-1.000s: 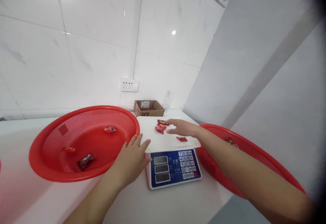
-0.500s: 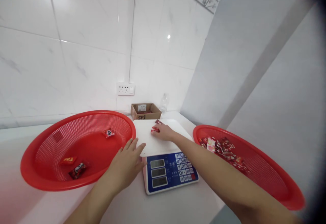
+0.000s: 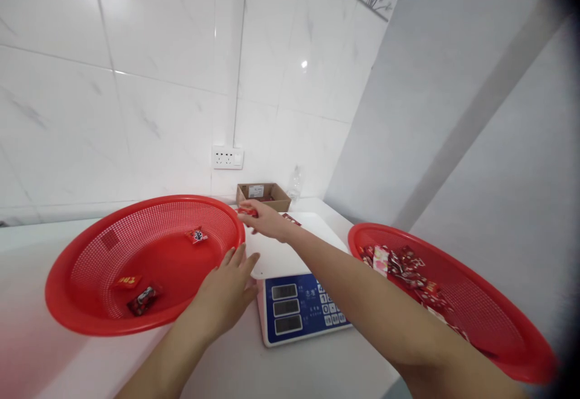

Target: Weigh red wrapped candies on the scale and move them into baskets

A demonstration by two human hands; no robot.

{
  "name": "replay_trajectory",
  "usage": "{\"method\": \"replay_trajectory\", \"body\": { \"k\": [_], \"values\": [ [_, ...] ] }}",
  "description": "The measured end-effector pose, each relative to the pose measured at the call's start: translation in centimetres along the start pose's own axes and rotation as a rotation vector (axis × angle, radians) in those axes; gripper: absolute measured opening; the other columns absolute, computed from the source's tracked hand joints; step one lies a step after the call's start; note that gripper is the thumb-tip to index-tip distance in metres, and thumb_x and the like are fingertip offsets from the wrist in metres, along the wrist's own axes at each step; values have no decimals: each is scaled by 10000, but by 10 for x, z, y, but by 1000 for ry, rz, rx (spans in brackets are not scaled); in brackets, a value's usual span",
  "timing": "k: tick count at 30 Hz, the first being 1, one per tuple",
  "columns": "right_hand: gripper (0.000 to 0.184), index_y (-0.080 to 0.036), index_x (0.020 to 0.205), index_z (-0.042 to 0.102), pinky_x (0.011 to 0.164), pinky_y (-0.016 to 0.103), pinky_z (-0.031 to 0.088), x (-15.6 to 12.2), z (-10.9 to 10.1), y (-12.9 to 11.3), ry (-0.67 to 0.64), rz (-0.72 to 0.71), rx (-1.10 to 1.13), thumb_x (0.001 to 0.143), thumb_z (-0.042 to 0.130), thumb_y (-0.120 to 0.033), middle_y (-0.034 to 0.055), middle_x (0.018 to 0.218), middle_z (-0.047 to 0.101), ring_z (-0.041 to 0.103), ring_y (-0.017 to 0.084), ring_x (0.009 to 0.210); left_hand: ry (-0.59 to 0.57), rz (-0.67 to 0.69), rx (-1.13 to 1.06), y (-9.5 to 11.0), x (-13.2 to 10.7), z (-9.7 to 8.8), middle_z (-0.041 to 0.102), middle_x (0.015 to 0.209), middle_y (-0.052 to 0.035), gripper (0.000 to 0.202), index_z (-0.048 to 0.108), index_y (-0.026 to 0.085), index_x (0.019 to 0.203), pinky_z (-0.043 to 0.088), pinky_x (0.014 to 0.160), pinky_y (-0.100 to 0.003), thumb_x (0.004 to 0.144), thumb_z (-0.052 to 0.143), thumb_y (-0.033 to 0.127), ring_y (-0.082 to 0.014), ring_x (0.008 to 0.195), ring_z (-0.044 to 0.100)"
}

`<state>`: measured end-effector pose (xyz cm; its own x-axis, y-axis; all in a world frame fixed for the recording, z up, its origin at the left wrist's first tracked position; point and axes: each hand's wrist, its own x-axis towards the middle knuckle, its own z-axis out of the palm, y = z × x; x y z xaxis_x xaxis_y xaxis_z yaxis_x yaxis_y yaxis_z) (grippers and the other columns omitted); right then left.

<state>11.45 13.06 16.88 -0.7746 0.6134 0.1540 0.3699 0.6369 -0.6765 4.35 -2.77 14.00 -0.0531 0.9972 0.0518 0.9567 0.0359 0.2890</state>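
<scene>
A small red wrapped candy is pinched in the fingers of my right hand, above the far left corner of the white scale pan, close to the rim of the left red basket. My left hand has its fingers spread at that basket's near right rim, holding nothing. Another dark red packet lies on the pan, partly hidden by my right arm. Inside the left basket are a red-and-white packet, a red packet and a dark packet.
The scale's blue panel faces me. On the right, a second red basket holds many wrapped candies. Behind the scale stand a cardboard box and a clear plastic bottle, near the tiled wall.
My right hand has lifted the red candy from the pan and carried it left, towards the left basket's rim. My left hand has stayed in about the same place.
</scene>
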Motion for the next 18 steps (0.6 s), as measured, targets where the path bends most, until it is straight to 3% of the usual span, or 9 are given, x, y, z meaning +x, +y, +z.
{"method": "replay_trajectory", "body": {
  "k": [2, 4, 7, 8, 10, 13, 15, 18],
  "values": [
    [627, -252, 1358, 290, 801, 302, 488, 9, -1, -16, -82, -69, 140, 829, 461, -542, 98, 1327, 455, 550, 186, 1053, 12, 1, 1, -2, 0, 1, 260, 1459, -136, 511, 361, 196, 1349, 430, 899, -468, 851, 413, 295, -318, 1320, 256],
    [653, -238, 1385, 253, 889, 308, 447, 14, -7, -16, -74, -79, 54, 837, 450, -534, 94, 1390, 386, 469, 195, 1173, 22, 7, 3, -6, 0, 1, 280, 1454, -120, 493, 364, 195, 1346, 446, 888, -450, 854, 377, 199, -302, 1295, 318],
    [533, -198, 1350, 341, 991, 289, 349, 12, -19, 14, 60, 68, -339, 869, 464, -390, 71, 1384, 407, 376, 182, 1254, 31, -15, -2, -14, 1, 1, 309, 1447, -77, 618, 337, 219, 1359, 463, 876, -417, 785, 291, -5, -254, 1252, 401],
    [513, -162, 1331, 377, 1010, 319, 319, 8, -23, 29, 94, 140, -412, 856, 497, -315, 102, 1377, 410, 358, 211, 1265, 30, -28, -8, -17, 1, 0, 312, 1446, -70, 674, 324, 222, 1365, 460, 884, -409, 749, 276, -49, -243, 1243, 416],
    [466, -118, 1280, 445, 966, 385, 351, -2, -30, 59, 112, 248, -471, 832, 515, -221, 164, 1317, 462, 432, 269, 1202, 20, -40, -18, -19, 1, -2, 301, 1450, -79, 736, 315, 209, 1370, 454, 894, -402, 700, 267, -90, -240, 1227, 436],
    [368, -156, 1170, 558, 904, 366, 391, -18, -35, 89, 116, 322, -502, 804, 517, -145, 132, 1189, 573, 523, 268, 1098, 7, -46, -13, -19, 0, -4, 284, 1454, -102, 752, 332, 194, 1362, 472, 863, -407, 675, 270, -105, -264, 1187, 480],
    [340, -177, 1116, 594, 892, 344, 391, -24, -35, 95, 139, 337, -504, 800, 494, -100, 109, 1144, 601, 537, 251, 1070, 4, -51, -9, -17, -1, -5, 289, 1452, -104, 750, 342, 196, 1357, 480, 847, -406, 673, 271, -106, -269, 1166, 500],
    [278, -148, 1030, 625, 861, 366, 406, -23, -33, 84, 181, 348, -469, 791, 497, -86, 127, 1060, 632, 558, 265, 1018, -1, -48, -4, -15, -2, -6, 291, 1451, -107, 749, 338, 187, 1358, 483, 841, -397, 673, 270, -108, -266, 1165, 502]
  ]
}}
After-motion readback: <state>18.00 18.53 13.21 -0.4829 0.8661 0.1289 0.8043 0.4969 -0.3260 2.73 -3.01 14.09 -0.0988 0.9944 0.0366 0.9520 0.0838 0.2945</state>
